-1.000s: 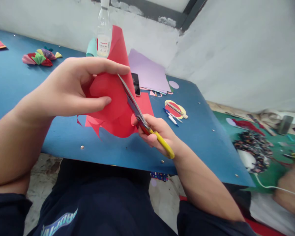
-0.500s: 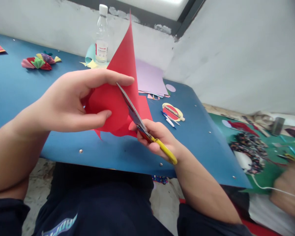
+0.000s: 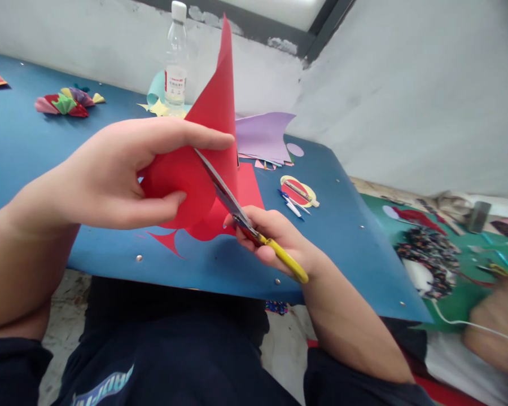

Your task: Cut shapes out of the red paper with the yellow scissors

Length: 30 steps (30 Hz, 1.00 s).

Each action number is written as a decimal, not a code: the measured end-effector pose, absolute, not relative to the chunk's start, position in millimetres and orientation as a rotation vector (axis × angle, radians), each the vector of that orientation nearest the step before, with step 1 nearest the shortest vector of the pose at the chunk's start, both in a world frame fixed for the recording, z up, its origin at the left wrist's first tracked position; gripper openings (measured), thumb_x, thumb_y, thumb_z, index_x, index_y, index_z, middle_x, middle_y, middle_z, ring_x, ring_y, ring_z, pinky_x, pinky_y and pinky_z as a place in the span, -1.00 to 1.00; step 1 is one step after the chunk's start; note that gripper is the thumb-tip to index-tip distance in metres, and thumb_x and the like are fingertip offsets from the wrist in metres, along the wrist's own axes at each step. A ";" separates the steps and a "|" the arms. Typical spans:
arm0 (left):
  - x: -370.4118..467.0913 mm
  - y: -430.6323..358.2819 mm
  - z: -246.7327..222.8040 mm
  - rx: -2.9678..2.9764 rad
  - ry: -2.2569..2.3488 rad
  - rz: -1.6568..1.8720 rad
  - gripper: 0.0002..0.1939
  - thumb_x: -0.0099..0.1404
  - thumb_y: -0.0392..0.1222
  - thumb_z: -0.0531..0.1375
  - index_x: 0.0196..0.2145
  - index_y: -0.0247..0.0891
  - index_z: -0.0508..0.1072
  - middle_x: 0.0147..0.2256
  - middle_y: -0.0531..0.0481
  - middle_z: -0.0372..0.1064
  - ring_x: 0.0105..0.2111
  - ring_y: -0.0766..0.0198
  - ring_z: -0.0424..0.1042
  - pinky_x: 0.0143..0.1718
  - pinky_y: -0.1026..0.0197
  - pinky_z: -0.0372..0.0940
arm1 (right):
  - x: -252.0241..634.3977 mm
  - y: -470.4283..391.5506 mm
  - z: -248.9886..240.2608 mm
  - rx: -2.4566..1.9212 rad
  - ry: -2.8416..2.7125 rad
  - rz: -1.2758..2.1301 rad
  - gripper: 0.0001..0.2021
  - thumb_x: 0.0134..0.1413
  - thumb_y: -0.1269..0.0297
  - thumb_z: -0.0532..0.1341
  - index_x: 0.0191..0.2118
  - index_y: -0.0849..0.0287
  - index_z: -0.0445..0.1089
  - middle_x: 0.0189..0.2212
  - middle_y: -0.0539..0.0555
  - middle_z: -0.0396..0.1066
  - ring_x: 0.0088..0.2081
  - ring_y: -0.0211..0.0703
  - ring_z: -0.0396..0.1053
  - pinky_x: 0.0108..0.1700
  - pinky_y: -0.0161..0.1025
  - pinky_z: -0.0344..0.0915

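My left hand [image 3: 105, 169] is closed on a sheet of red paper [image 3: 215, 107], its index finger stretched along the upper side and its thumb below. The sheet is curled, with a tall corner pointing up. In my right hand [image 3: 285, 237] I hold scissors [image 3: 226, 197] with yellow handles. Their blades look almost together, lie in front of the red paper and point up toward my left index finger. Whether they bite into the paper I cannot tell. A small pointed red scrap [image 3: 169, 242] shows below the sheet, over the blue table [image 3: 220, 276].
Behind the red sheet lie purple sheets [image 3: 262, 132]. A clear bottle [image 3: 176, 62] stands by the wall. Folded colourful paper pieces [image 3: 68, 103] lie at left. Pens [image 3: 291, 204] and a yellow-and-red paper piece [image 3: 307, 194] lie at right. Another person's arm [image 3: 495, 321] shows beside a green table.
The red sheet's top corner has curled more and its lower edge sits slightly lower. The purple paper's right edge has lifted. The scissors have shifted only slightly; the red scrap shows more fully.
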<state>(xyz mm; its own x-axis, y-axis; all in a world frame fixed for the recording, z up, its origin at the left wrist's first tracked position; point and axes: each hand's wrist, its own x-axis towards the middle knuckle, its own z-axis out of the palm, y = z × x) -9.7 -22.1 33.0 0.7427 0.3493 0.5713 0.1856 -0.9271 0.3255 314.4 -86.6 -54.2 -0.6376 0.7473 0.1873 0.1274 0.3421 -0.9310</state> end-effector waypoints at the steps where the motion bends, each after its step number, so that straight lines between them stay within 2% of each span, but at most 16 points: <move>1: -10.0 -21.9 32.8 2.700 0.420 0.963 -0.28 0.41 -0.29 0.29 0.49 -0.06 0.45 0.24 -0.03 0.63 -0.04 0.17 0.67 -0.02 0.22 0.65 | 314.2 -86.6 -54.3 -0.773 -2.005 1.292 -0.27 0.40 -0.46 0.30 0.23 0.15 0.46 -0.42 -0.09 0.23 -0.46 -0.21 0.15 -0.45 -0.26 0.14; 6: -12.9 -20.9 31.3 2.694 0.423 0.956 -0.30 0.37 -0.30 0.32 0.45 -0.22 0.49 0.27 -0.07 0.62 0.07 0.10 0.68 0.11 0.14 0.63 | 314.3 -84.7 -58.4 -0.803 -2.009 1.247 -0.26 0.39 -0.45 0.33 0.24 0.17 0.48 -0.43 -0.09 0.27 -0.46 -0.22 0.18 -0.43 -0.26 0.16; 9: -13.6 -19.5 30.6 2.687 0.409 0.927 -0.27 0.36 -0.35 0.29 0.47 -0.19 0.48 0.30 -0.07 0.60 0.07 0.09 0.68 0.27 0.10 0.60 | 314.5 -84.6 -60.6 -0.799 -2.014 1.241 -0.25 0.38 -0.46 0.32 0.23 0.18 0.49 -0.44 -0.10 0.26 -0.47 -0.24 0.16 -0.44 -0.28 0.13; 11: -13.2 -18.6 30.5 2.670 0.408 0.907 -0.26 0.37 -0.36 0.28 0.48 -0.16 0.47 0.32 -0.07 0.59 0.07 0.09 0.68 0.31 0.08 0.58 | 314.6 -84.9 -60.6 -0.799 -2.020 1.240 -0.25 0.38 -0.47 0.32 0.22 0.19 0.48 -0.44 -0.10 0.25 -0.48 -0.25 0.15 -0.45 -0.28 0.12; 18: -11.5 -22.5 33.5 2.640 0.488 0.865 -0.34 0.45 -0.33 0.26 0.48 -0.25 0.46 0.32 -0.08 0.58 0.14 0.09 0.66 0.32 0.07 0.57 | 313.5 -85.2 -58.1 -0.758 -2.044 1.206 -0.32 0.45 -0.43 0.27 0.18 0.16 0.46 -0.44 -0.10 0.25 -0.51 -0.25 0.14 -0.48 -0.26 0.08; 23: -10.1 -28.3 35.3 2.625 0.521 0.848 -0.36 0.47 -0.34 0.22 0.47 -0.31 0.45 0.30 -0.07 0.59 0.17 0.15 0.64 0.25 0.19 0.57 | 312.5 -86.6 -58.0 -0.765 -2.035 1.213 -0.32 0.45 -0.45 0.27 0.14 0.17 0.46 -0.45 -0.13 0.22 -0.51 -0.27 0.11 -0.47 -0.26 0.06; 27: -9.8 -27.4 35.0 2.617 0.510 0.860 -0.38 0.49 -0.30 0.22 0.46 -0.30 0.45 0.28 -0.10 0.59 0.16 0.10 0.65 0.27 0.10 0.59 | 312.6 -88.3 -58.4 -0.791 -2.022 1.221 -0.30 0.43 -0.48 0.25 0.14 0.14 0.47 -0.45 -0.12 0.21 -0.50 -0.25 0.10 -0.46 -0.24 0.05; 30: -10.4 -25.5 34.2 2.608 0.501 0.874 -0.38 0.49 -0.24 0.25 0.46 -0.30 0.45 0.26 -0.11 0.61 0.17 0.05 0.66 0.21 0.08 0.63 | 312.6 -88.6 -59.1 -0.790 -2.014 1.220 -0.28 0.42 -0.50 0.25 0.16 0.15 0.48 -0.45 -0.12 0.21 -0.49 -0.24 0.12 -0.45 -0.24 0.08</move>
